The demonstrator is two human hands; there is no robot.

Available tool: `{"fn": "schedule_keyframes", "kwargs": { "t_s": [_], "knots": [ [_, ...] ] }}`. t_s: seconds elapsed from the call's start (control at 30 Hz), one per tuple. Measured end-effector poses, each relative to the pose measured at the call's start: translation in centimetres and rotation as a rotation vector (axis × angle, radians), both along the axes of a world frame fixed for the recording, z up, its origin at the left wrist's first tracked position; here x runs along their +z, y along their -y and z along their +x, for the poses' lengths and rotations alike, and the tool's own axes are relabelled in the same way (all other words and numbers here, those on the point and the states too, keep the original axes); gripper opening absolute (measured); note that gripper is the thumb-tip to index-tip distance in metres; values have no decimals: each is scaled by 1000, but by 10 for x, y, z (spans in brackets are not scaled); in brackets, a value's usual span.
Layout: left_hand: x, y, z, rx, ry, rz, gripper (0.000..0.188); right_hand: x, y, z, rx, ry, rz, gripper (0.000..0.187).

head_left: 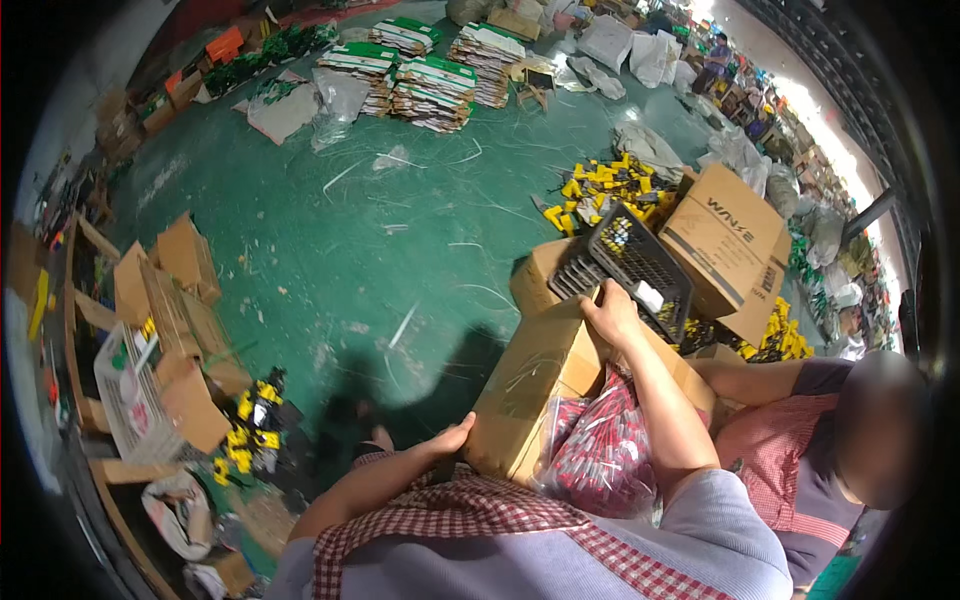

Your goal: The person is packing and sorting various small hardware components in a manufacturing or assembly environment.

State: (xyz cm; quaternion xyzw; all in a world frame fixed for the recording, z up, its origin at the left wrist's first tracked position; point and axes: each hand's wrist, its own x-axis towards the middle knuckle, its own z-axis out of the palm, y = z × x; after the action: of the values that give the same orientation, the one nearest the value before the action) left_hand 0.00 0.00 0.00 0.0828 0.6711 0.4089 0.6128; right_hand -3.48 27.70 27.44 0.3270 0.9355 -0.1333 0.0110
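I have a brown cardboard box [535,385] with strips of tape on it right in front of my body. My left hand [450,438] grips its lower left edge, fingers against the side. Over its far top edge curl the fingers of my right hand [612,315]. A clear plastic bag [605,450] full of small red pieces bulges against the box, under my right forearm; whether it lies inside or beside the box, I cannot tell.
Another person [780,450] stands close on my right. Ahead right are a black plastic crate [640,265], a large carton [725,235] and yellow-black pieces [610,190]. Opened cartons [175,310] and a white basket [130,400] stand left. Flattened cardboard stacks [435,85] lie far off.
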Motion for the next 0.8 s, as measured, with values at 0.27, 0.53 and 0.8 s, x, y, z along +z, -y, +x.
{"fn": "schedule_keyframes", "kwargs": {
  "t_s": [0.27, 0.53, 0.8],
  "knots": [
    [-5, 14, -285, 71, 596, 154, 66, -24, 23, -250, -74, -71, 60, 47],
    [38, -12, -570, 59, 563, 78, 64, -29, -9, -483, -170, 124, -13, 55],
    [74, -118, -743, -135, 374, -93, 63, -40, -120, -615, -359, 25, -33, 59]
  ]
}}
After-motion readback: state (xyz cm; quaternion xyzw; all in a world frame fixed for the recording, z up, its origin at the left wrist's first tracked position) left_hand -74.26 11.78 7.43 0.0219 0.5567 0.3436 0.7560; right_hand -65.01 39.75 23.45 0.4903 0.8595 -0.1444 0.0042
